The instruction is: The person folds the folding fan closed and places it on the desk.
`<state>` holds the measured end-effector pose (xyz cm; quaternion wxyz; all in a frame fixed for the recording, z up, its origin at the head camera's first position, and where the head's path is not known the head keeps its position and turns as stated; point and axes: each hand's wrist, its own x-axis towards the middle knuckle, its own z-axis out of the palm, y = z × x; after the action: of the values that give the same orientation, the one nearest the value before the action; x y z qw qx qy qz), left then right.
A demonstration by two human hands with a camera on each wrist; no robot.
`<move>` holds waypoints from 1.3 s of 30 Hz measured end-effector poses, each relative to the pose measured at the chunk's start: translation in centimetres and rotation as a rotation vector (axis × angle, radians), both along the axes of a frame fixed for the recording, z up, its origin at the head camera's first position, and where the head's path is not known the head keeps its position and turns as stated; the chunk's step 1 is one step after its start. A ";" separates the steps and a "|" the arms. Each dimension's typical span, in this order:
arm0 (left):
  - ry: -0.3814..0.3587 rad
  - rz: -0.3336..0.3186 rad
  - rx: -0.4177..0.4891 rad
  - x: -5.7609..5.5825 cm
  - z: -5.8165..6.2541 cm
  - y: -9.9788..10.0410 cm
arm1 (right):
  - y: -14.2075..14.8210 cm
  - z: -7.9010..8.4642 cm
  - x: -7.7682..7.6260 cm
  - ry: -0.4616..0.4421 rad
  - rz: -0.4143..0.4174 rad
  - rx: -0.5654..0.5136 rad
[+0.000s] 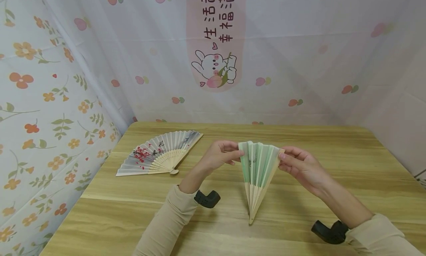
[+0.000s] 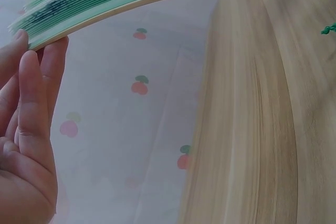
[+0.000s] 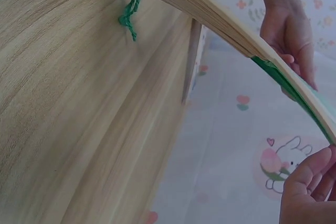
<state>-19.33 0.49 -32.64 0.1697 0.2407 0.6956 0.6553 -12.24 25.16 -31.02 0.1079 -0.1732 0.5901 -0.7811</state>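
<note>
Fan (image 1: 263,165) in play is the green pleated one, part-spread, held up over the desk (image 1: 213,233) right of the middle, with its pivot end pointing down toward the near edge. Can't tell if that end actually touches the wood.

Handling guess: really light, with a soft, thin leaf that'd crease or tear way before the slats (image 1: 254,196) gave out. Those look like smooth wood or bamboo, so springy, a bit slick and probably snappable if you twist them. I'd take hold by the two outer sticks and leave the leaf between them alone. Knotted green cord (image 3: 128,17) dangles off the pivot end, so I'd keep it from snagging.

Left-hand grip (image 1: 217,156) is a narrow pinch on the upper left side of the leaf, thumb on the front. Right-hand grip (image 1: 304,169) pinches the upper part of the right outer stick. Both look gentle enough to me.

Further out, a grey fan (image 1: 168,150) with red blossoms lies spread toward the desk's far left corner, one tip near the left edge. Past the far edge hangs a rabbit-print curtain (image 1: 299,63), and there's a floral one (image 1: 43,100) beyond the left edge.
</note>
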 end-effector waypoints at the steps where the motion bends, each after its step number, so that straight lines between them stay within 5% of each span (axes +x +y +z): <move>1: -0.002 -0.001 -0.001 0.0 0.0 0.0 | 0.0 0.0 0.0 -0.002 0.000 0.001; 39: -0.029 -0.023 -0.019 0.4 0.9 0.8 | -1.5 0.8 -0.3 -0.027 -0.015 0.020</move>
<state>-18.95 1.25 -31.78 0.1896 0.2373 0.6964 0.6502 -12.52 23.61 -30.19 0.1117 -0.1570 0.5978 -0.7781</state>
